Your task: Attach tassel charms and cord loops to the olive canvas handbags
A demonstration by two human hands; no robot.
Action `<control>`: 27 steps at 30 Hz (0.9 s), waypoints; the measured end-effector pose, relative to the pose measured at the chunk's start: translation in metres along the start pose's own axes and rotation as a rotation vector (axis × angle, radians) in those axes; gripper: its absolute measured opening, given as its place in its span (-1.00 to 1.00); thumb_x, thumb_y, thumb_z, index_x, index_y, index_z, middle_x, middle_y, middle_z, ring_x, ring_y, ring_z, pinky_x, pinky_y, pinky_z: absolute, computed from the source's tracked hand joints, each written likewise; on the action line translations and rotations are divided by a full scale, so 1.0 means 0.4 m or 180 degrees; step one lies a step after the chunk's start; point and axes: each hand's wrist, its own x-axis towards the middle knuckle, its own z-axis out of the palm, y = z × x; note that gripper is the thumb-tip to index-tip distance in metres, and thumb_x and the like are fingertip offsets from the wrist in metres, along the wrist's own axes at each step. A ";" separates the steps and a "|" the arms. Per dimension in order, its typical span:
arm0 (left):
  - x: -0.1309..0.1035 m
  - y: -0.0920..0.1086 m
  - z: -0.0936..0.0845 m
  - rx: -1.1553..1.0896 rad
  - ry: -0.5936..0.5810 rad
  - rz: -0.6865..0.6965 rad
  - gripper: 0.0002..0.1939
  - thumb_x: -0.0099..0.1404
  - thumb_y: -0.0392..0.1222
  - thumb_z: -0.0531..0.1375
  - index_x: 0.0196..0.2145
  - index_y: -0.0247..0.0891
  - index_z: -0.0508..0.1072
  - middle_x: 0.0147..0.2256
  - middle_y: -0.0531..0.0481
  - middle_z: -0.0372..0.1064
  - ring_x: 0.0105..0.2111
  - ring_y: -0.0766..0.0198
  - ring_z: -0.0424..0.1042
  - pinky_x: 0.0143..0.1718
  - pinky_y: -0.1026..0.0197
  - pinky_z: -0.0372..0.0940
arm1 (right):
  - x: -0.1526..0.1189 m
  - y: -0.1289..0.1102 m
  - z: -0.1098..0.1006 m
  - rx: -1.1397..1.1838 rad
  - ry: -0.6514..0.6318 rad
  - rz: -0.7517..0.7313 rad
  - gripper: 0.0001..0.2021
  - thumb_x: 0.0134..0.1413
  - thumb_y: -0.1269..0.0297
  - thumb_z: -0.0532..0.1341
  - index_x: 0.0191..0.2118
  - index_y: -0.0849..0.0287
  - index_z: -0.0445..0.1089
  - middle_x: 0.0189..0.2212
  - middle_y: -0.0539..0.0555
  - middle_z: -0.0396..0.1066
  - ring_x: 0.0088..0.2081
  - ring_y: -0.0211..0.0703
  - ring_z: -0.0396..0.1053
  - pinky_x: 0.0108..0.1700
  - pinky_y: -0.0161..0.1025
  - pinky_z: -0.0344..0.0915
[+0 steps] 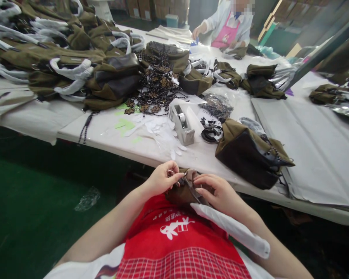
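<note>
An olive-brown handbag (178, 195) rests against the red apron at the table's front edge. Its handle (232, 228), wrapped in white, sticks out toward the lower right. My left hand (163, 179) is closed in a pinch on a dark beaded cord with a metal ring, at the bag's upper left edge; the fingers partly cover it. With bent fingers, my right hand (216, 189) grips the bag's opening and a strap there. A second olive and black bag (247, 151) sits on the table ahead of my right hand.
A grey tape dispenser (182, 126) stands near white and green paper tags (157, 131). Beaded cords (157, 83) lie heaped behind it. A large pile of bags (66, 58) covers the left. Across the table (308, 147), a person in a pink apron (227, 31) handles a bag.
</note>
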 end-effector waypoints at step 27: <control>0.200 -0.045 -0.128 0.2080 0.1445 0.0186 -0.75 0.36 -0.19 0.09 -0.11 -0.25 0.51 -0.08 -0.16 0.49 -0.05 0.14 0.46 0.04 0.18 0.30 | 0.020 0.035 0.023 0.0286 -0.0414 0.0012 -0.83 0.23 0.22 0.18 -0.15 0.08 0.49 -0.10 0.15 0.49 -0.06 -0.02 0.45 0.05 -0.09 0.39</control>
